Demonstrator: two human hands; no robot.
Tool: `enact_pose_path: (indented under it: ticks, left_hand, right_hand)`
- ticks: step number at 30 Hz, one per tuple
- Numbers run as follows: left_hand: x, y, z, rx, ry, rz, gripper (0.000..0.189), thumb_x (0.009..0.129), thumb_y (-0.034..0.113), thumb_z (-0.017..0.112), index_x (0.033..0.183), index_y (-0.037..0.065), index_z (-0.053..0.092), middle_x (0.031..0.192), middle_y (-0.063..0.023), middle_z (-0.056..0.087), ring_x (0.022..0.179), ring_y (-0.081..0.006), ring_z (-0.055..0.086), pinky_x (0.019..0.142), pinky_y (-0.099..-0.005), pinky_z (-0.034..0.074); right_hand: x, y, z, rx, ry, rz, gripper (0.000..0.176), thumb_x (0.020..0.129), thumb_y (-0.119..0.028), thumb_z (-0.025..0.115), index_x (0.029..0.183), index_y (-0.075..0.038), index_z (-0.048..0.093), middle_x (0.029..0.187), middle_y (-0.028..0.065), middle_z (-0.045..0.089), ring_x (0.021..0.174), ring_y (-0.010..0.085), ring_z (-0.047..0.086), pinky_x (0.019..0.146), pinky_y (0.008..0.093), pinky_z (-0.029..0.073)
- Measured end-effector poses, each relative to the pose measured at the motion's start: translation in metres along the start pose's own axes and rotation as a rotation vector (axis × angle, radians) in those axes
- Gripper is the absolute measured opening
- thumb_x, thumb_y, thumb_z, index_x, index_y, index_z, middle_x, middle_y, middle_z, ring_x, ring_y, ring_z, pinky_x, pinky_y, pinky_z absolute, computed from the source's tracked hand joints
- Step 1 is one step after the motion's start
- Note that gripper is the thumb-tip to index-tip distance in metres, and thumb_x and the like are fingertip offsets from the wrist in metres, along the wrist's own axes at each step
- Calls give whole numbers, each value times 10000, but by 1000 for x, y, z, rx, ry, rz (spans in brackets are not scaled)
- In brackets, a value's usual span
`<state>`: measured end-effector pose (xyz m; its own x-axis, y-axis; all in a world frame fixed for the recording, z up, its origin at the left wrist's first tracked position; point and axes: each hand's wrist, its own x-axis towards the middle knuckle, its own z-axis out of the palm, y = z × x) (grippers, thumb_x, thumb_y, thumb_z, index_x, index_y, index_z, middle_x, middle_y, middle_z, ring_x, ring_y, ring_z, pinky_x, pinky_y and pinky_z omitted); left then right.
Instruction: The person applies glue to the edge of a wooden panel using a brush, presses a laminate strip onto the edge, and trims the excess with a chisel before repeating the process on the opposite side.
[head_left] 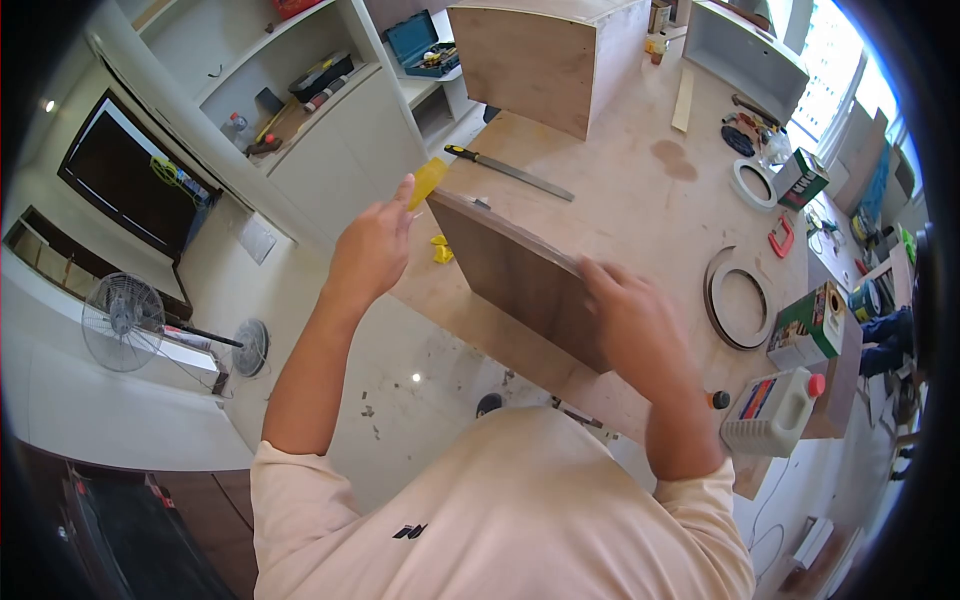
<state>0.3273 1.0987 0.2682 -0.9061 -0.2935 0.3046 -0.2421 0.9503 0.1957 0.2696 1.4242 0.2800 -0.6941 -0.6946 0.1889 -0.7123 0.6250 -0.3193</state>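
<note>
A brown wooden panel [520,275] stands on its edge on the wooden worktable [640,225]. My left hand [375,245] is closed on a yellow piece [428,183], perhaps tape or a scraper, beside the panel's far left corner. My right hand [630,305], slightly blurred, rests at the panel's top edge near its right end, with the thumb side against the wood. Beyond the panel lies a flat file [515,175] with a black and yellow handle. Some crumpled yellow material [441,250] is at the table's edge, left of the panel.
At the right are rolls of edge banding [740,305], a green and white can [808,328], a white jug [770,412] and a red clamp-like tool [780,237]. A wooden box [530,65] stands at the back. A fan [125,320] is on the left.
</note>
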Motion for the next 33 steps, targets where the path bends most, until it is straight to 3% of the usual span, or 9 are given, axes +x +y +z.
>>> enact_pose_path:
  ticks: [2, 5, 8, 12, 17, 21, 24, 28, 33]
  left_hand:
    - [-1, 4, 0, 9, -3, -29, 480, 1023, 254, 489, 1499, 218, 441, 908, -167, 630, 855, -355, 636, 782, -463, 512]
    - [-3, 7, 3, 4, 28, -30, 480, 1024, 249, 483, 1502, 224, 436, 923, -172, 637, 861, -359, 635, 785, -465, 509]
    - [-4, 14, 0, -7, 21, -54, 485, 1015, 201, 504, 1496, 190, 440, 944, -204, 641, 870, -390, 625, 797, -457, 496]
    - [-9, 25, 7, -3, 60, 10, 521, 994, 143, 530, 1504, 172, 426, 964, -219, 642, 874, -399, 620, 793, -462, 495]
    - [-76, 142, 7, -87, -28, 284, 626, 924, 55, 601, 1516, 132, 414, 857, -156, 606, 727, -348, 615, 655, -419, 514]
    - [-112, 166, -16, -85, -165, 266, 635, 906, 65, 636, 1505, 147, 440, 826, -119, 600, 636, -323, 594, 564, -402, 501]
    - [-123, 135, -17, -53, -47, 251, 601, 921, 83, 628, 1494, 144, 456, 812, -123, 604, 644, -330, 601, 574, -406, 503]
    - [-114, 49, -15, 185, 64, -44, 550, 975, 124, 583, 1504, 140, 433, 810, -135, 626, 635, -279, 616, 592, -382, 507]
    - [-127, 4, -42, -644, 139, -556, 610, 1029, 153, 508, 1580, 219, 255, 920, -99, 652, 705, -205, 672, 577, -342, 537]
  right_hand:
    - [-41, 22, -22, 65, 27, 41, 637, 825, -71, 692, 1425, -65, 478, 1230, 150, 656, 1078, 323, 650, 900, 407, 517]
    - [-74, 59, -18, 644, 220, 230, 818, 719, -96, 823, 1452, -54, 463, 1313, 153, 632, 1136, 276, 642, 947, 384, 504]
    - [-61, 83, 49, 1196, 534, 31, 917, 683, -103, 885, 1478, -40, 433, 1282, 129, 649, 1104, 208, 643, 950, 351, 501]
    - [-49, 78, 93, 1223, 381, 200, 666, 758, -84, 859, 1352, -8, 568, 1133, 84, 699, 1001, 160, 650, 914, 322, 511]
    - [-54, 72, 90, 1134, 362, 290, 341, 792, -11, 814, 1114, 11, 705, 986, 64, 720, 894, 137, 645, 844, 284, 517]
    - [-70, 59, 104, 1132, 364, 113, 353, 805, 66, 747, 1149, 11, 690, 1098, 117, 724, 981, 164, 668, 871, 310, 532]
    - [-80, 52, 114, 1124, 388, -47, 465, 731, 83, 755, 1174, -41, 684, 1168, 151, 715, 1088, 263, 692, 954, 338, 517]
    - [-85, 44, 110, 1015, 425, -212, 520, 697, 101, 766, 1187, -45, 669, 1191, 183, 698, 1089, 313, 691, 935, 356, 534]
    - [-76, 43, 118, 1089, 485, -175, 553, 694, 94, 778, 1217, -34, 654, 1194, 198, 692, 1090, 331, 689, 925, 379, 542]
